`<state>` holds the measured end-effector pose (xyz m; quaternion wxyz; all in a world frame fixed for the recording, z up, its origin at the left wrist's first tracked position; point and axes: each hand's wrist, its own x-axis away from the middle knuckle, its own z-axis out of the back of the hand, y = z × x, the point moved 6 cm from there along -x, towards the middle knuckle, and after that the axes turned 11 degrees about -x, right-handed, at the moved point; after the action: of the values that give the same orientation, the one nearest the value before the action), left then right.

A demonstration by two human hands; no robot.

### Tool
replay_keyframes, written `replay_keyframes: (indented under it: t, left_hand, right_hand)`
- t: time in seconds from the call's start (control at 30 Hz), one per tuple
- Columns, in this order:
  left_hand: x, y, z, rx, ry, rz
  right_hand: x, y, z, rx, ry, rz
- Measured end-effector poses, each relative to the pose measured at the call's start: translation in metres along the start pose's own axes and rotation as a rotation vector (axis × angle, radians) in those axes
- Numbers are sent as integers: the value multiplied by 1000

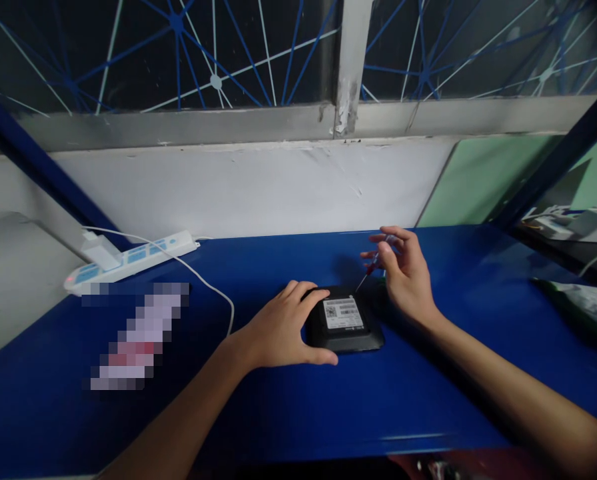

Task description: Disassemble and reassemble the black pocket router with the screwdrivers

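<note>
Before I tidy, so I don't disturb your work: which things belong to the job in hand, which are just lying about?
In use:
black device, left hand on it
screwdriver, in right hand

Seemingly lying about:
power strip
white cable
silvery packet
pixelated item

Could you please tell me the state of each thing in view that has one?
Black device: lying, label up
Left hand: spread, index finger over the device
Right hand: holding the screwdriver
Screwdriver: tilted, tip down at the device
Power strip: light lit red, adapter plugged in
White cable: slack, curving
Silvery packet: too blurred
</note>
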<state>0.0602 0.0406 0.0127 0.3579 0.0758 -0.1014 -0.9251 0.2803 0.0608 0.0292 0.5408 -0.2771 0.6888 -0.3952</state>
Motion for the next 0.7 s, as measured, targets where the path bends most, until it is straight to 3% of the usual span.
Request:
replay_keyframes:
  t: [0.23,0.53,0.7]
  left_hand:
    - [-1,1,-1,-32,-15,-9]
    - [-1,1,0,-30,-19,-4]
    - [-1,1,0,-34,-3,-13]
  right_hand:
    - [-6,-9,8,119,64,93]
    - [0,-2,-1,25,-38,-28]
    - [0,0,-1,41,-24,-25]
